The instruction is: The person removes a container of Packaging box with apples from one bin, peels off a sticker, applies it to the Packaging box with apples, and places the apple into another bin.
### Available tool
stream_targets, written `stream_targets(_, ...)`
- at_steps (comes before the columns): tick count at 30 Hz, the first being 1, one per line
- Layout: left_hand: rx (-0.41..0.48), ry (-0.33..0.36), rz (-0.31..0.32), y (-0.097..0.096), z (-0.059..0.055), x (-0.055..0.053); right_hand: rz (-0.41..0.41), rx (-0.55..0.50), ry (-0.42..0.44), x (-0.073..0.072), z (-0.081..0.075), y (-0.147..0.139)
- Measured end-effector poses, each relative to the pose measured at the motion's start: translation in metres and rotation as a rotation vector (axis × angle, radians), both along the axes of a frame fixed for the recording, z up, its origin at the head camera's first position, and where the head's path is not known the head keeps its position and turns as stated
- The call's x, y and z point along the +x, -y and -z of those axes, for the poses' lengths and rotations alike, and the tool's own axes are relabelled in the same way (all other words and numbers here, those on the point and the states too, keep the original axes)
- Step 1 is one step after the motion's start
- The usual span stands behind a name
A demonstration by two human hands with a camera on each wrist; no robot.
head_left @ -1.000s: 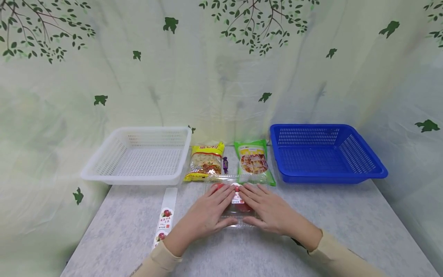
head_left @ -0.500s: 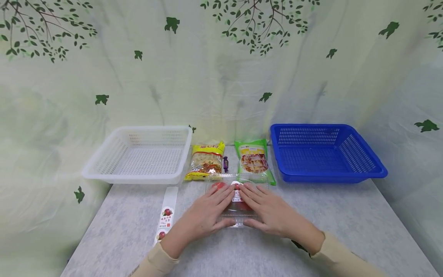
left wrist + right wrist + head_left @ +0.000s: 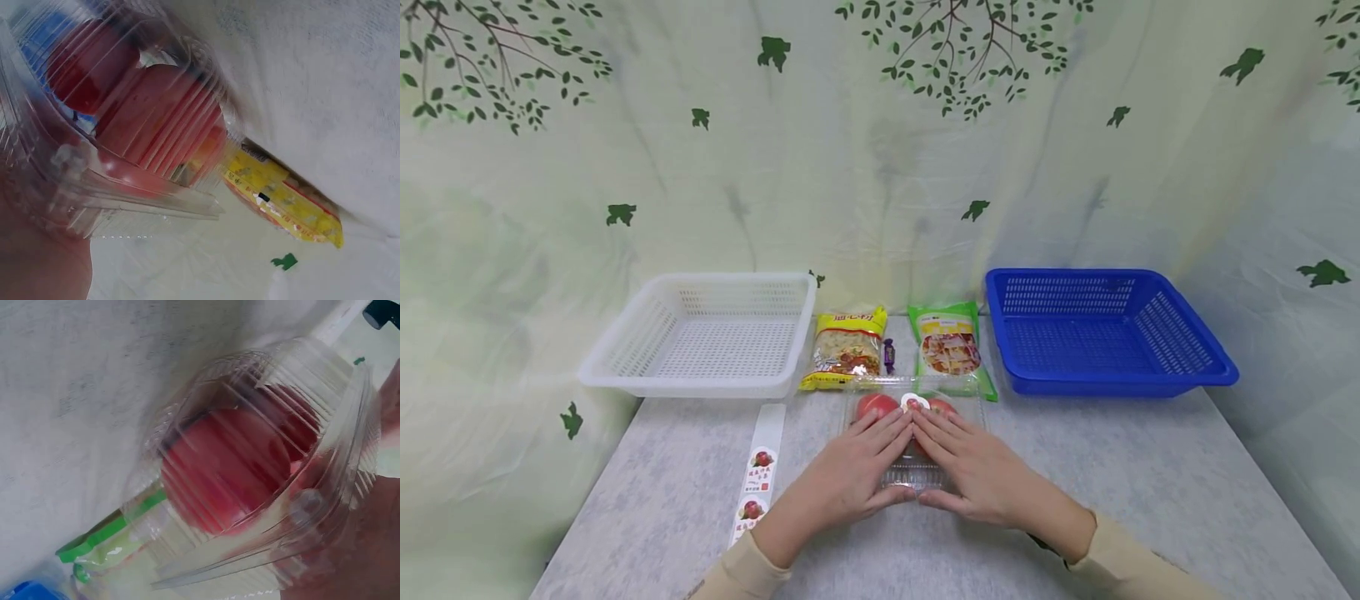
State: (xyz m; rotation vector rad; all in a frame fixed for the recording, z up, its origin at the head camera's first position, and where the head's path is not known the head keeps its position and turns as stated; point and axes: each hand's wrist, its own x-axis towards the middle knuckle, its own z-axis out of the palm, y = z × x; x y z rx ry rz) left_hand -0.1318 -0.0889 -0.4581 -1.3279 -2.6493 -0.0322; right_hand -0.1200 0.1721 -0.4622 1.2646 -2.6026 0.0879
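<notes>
A clear plastic clamshell box [image 3: 947,385] with round red fruits [image 3: 876,405] inside sits on the table in front of me. On its lid is a round white sticker [image 3: 914,401] with a fruit picture, partly covered by fingertips. My left hand [image 3: 850,471] lies over the box's left side, fingers straight and touching the lid at the sticker. From the other side my right hand [image 3: 977,467] mirrors it, its fingertips meeting the left ones. Both thumbs point inward at the near edge. Through the box's ribbed wall the left wrist view shows red fruit [image 3: 165,119]; so does the right wrist view.
Left of the box lies a strip of stickers [image 3: 762,458]. Behind it are a yellow food packet [image 3: 850,350], a small purple-wrapped candy [image 3: 889,356] and a green packet [image 3: 950,350]. A white basket [image 3: 700,387] stands at left, a blue basket [image 3: 1120,386] at right.
Both hands have slid slightly toward me and closer together on the lid, so the fingertips now meet. More of the red fruits shows. The box has stayed in place.
</notes>
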Motion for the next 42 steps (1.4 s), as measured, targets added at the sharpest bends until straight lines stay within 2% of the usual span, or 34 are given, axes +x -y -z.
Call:
stream_targets(4, -0.031, -0.059, 0.007, 0.000, 0.000, 0.001, 0.015, 0.031, -0.007, 0.000, 0.000, -0.001)
stream_targets(7, -0.044, -0.074, 0.009, 0.000, -0.001, 0.000, 0.025, 0.057, -0.004, 0.000, 0.000, -0.003)
stream_targets(21, -0.025, -0.071, -0.008, 0.011, -0.003, 0.001, 0.049, 0.050, -0.021, 0.002, -0.001, -0.018)
stream_targets(27, -0.018, -0.045, -0.023, 0.015, -0.008, 0.004, 0.075, 0.045, 0.027, 0.004, 0.000, -0.022)
stream_targets(33, 0.101, 0.040, -0.028, 0.024, -0.009, -0.002, 0.085, -0.086, 0.138, 0.001, -0.004, -0.028)
stream_targets(36, 0.183, 0.042, -0.043, 0.030, -0.012, -0.006, 0.099, -0.186, 0.164, -0.002, -0.007, -0.034)
stream_targets(39, 0.288, 0.041, -0.089, 0.036, -0.017, -0.010, 0.136, -0.297, 0.162, -0.005, -0.010, -0.042)
stream_targets(42, 0.398, 0.054, -0.171, 0.043, -0.018, -0.014, 0.226, -0.397, 0.157, -0.007, -0.008, -0.052)
